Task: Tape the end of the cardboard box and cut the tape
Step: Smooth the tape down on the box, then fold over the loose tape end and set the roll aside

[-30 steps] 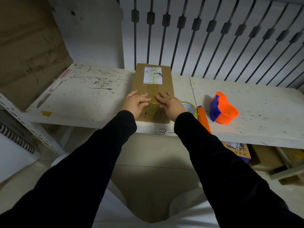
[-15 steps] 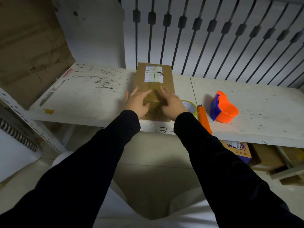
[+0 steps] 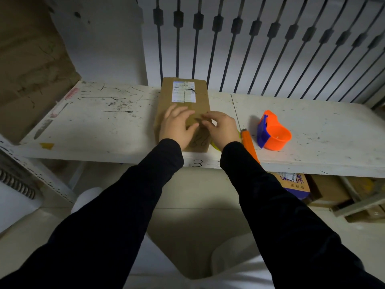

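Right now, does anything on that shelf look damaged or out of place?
The shelf is scuffed with black marks, and the label on the box has a black scrawl across it. Nothing spilled.

One head-worn camera looks forward and down, close over the shelf (image 3: 116,126).

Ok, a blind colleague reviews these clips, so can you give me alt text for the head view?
Seen from above, a person's left hand and right hand rest on a brown cardboard box standing on a scuffed white shelf. Right of the box lie an orange knife and an orange and blue tape dispenser; black bars run behind.
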Available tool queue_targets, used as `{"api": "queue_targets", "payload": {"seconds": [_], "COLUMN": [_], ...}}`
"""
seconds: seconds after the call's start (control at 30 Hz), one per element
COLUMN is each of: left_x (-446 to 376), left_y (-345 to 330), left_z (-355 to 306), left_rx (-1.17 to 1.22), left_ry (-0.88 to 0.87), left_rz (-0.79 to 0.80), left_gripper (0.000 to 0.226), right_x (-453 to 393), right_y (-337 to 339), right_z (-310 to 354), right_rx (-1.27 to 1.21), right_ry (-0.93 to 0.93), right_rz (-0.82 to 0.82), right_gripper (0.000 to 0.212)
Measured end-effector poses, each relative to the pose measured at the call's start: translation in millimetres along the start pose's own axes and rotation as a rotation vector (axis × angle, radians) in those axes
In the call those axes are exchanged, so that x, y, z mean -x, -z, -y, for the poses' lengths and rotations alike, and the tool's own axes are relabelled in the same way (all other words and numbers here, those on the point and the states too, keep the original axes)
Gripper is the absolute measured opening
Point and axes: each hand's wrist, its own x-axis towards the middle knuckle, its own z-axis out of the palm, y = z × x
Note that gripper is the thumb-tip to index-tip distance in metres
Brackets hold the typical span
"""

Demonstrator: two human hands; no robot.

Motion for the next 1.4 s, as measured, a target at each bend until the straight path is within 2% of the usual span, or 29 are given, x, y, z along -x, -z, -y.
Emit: {"api": "queue_targets", "payload": {"seconds": [0.13,0.4,0.5,0.6,0.73,0.83,0.97,1.13,1.4], "left_x": [6.5,9.4,9.2,8.9,5.0,0.1,-7.0,-18.0,-22.0], "left_y": [-15.1,-45.5,-66.7,-84.3,-99.2,-106.6,-114.5,-126.4,-130.5], "left_z": [-27.9,-57.9,-68.4,-76.0,-74.5,-73.0,-72.1,-68.0,-61.8], "left_rx": [0.067,0.175,0.180,0.087,-0.015,-0.011,-0.065,-0.216,-0.360], "left_ry": [-0.121,-0.119,-0.165,-0.169,-0.114,-0.110,-0.106,-0.063,-0.117], "left_rz": [0.040,0.171,0.277,0.373,0.379,0.408,0.442,0.463,0.457], "left_gripper": [0.035,0.041,0.038,0.038,0.032,0.037,0.038,0.035,0.037], "right_x": [1.9,7.9,7.1,6.0,0.7,-5.1,-12.5,-20.8,-30.2], "right_y": [3.3,23.8,31.0,36.1,34.6,30.3,21.5,15.0,13.5], "right_z": [-10.2,-38.4,-60.1,-80.0,-102.4,-112.0,-116.6,-123.5,-123.4], "right_rx": [-0.079,-0.176,-0.109,-0.018,0.084,0.139,0.340,0.464,0.536], "right_ry": [-0.049,-0.193,-0.266,-0.351,-0.387,-0.387,-0.334,-0.299,-0.339], "right_rz": [-0.022,-0.076,-0.083,-0.073,-0.049,-0.038,0.024,0.106,0.067], "right_gripper": [0.027,0.033,0.043,0.047,0.040,0.036,0.029,0.032,0.027]}}
